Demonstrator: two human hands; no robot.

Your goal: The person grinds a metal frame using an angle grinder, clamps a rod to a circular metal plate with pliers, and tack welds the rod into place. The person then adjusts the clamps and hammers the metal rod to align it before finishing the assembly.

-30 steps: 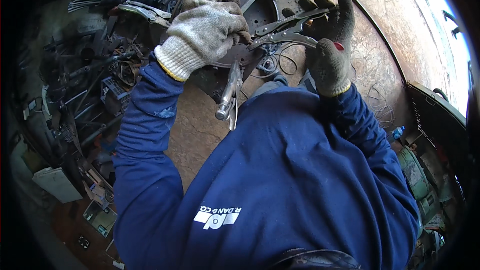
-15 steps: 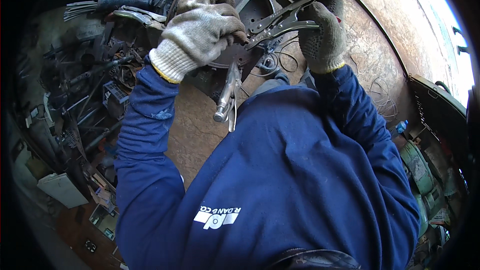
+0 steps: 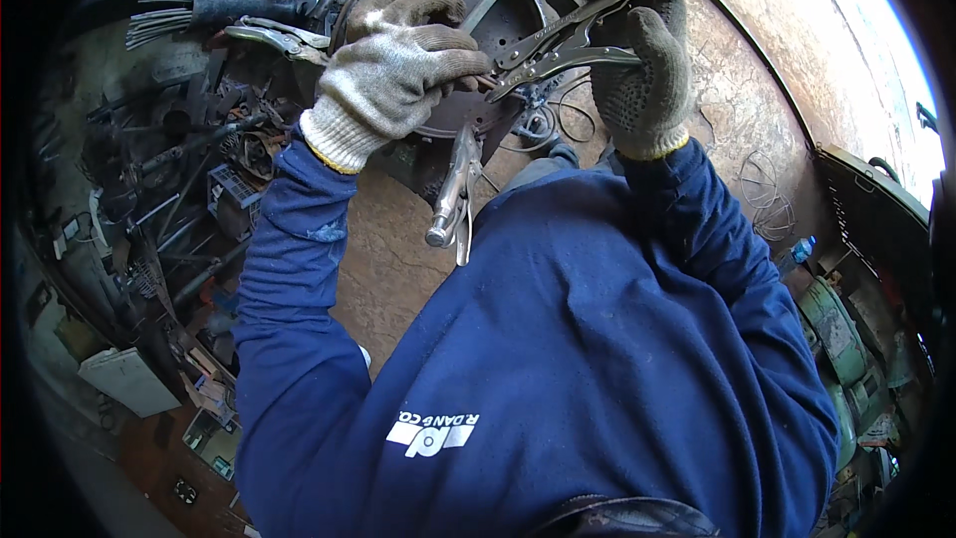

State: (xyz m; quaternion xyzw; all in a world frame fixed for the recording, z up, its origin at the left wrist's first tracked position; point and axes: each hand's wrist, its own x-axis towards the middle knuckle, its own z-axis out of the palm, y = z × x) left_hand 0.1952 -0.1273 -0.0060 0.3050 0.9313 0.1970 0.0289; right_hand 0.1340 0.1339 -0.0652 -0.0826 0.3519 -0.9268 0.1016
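My right hand, in a grey knitted glove, holds a pair of locking pliers. The handles lie spread in the palm, and the jaws point left. My left hand, in a dirty white glove, has its thumb and forefinger closed by those jaws. A small brown metal piece shows between the fingertips and the jaws; its full shape is hidden. Below the left hand, a second pair of locking pliers hangs off the edge of a dark metal workpiece. Further locking pliers are left of the left hand.
A black sleeve with a bundle of rods sticks out at the upper left. Scrap metal and bars crowd the left side. Loose wire lies on the floor at right, near a green machine and a plastic bottle.
My left hand has turned slightly, with its fingers straighter and the brown piece showing more at the jaws. The right hand's fingers have shifted a little on the locking pliers.
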